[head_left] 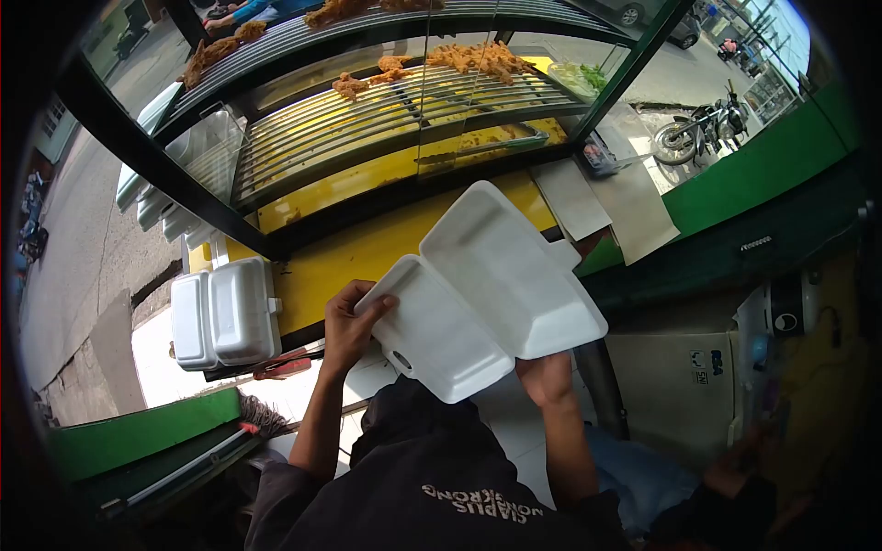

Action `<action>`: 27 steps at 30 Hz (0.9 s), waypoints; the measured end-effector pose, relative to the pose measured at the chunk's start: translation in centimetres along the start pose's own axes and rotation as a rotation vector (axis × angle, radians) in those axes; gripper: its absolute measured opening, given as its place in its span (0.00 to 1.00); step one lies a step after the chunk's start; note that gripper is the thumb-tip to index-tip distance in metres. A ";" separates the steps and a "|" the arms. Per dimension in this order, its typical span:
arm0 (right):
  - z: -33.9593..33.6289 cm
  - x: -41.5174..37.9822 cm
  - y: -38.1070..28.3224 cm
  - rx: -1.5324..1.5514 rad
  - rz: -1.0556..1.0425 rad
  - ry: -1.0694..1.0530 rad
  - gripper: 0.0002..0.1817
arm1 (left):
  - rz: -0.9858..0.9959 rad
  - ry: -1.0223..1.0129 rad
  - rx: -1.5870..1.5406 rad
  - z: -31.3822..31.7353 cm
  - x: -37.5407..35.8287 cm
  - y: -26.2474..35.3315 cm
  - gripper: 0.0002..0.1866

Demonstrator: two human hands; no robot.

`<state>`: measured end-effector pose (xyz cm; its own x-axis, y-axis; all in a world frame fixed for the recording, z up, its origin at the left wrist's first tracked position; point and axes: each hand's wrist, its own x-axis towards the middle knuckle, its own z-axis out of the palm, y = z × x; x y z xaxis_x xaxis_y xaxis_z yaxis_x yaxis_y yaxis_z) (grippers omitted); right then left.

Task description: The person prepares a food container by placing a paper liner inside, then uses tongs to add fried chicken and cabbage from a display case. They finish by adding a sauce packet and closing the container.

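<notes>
A white foam takeaway box (510,266) lies open and tilted in front of my chest, its inside bare. My left hand (352,321) grips its left edge, thumb on the inner face and fingers behind. Under the lower edge, near the fold, my right hand (548,378) supports the box; most of its fingers are hidden behind the foam. Beyond the box runs the yellow counter (367,257). To the left, another open foam box (241,308) rests face down at the counter's end.
A glass display case with metal racks (322,138) holds fried chicken (478,60) and some greens (595,78). Brown paper sheets (634,211) lie right of it. More foam boxes (175,216) are stacked at left. Another person's hand (730,473) shows at lower right.
</notes>
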<state>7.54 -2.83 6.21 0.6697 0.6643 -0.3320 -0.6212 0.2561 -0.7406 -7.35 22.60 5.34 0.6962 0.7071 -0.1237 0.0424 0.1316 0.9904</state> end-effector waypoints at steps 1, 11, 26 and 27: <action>-0.1 1.3 -2.2 -0.048 -0.012 -0.051 0.35 | -0.004 0.005 0.070 -0.1 1.4 0.7 0.09; -6.1 9.2 -9.8 -0.736 -0.262 0.127 0.29 | -0.060 -0.188 0.468 4.5 12.3 3.2 0.11; -4.8 21.2 -8.4 -1.143 -0.434 0.107 0.13 | -0.100 0.462 0.349 8.4 11.9 0.0 0.23; -5.1 21.6 -8.3 -1.147 -0.439 0.093 0.13 | -0.106 0.500 0.293 8.7 11.7 -0.4 0.24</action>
<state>29.25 5.79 2.21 0.7874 0.6125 0.0688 0.3489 -0.3509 -0.8690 6.99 24.81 4.02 0.2580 0.9517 -0.1665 0.3391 0.0722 0.9380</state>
